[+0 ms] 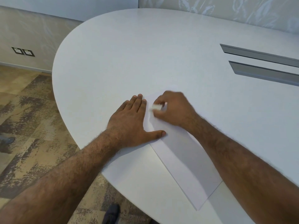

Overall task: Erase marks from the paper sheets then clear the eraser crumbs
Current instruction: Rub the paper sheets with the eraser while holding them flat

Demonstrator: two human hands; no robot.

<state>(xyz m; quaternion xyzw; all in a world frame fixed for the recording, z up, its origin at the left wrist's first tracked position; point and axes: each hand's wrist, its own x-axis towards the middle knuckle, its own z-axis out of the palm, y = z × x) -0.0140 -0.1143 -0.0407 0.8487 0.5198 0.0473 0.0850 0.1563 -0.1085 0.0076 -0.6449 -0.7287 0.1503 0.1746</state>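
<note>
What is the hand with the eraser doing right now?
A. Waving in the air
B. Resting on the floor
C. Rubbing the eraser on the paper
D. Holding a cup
C: the right hand pinches the white eraser down against the paper, while the left hand lies flat, holding the sheet on the table.
</note>
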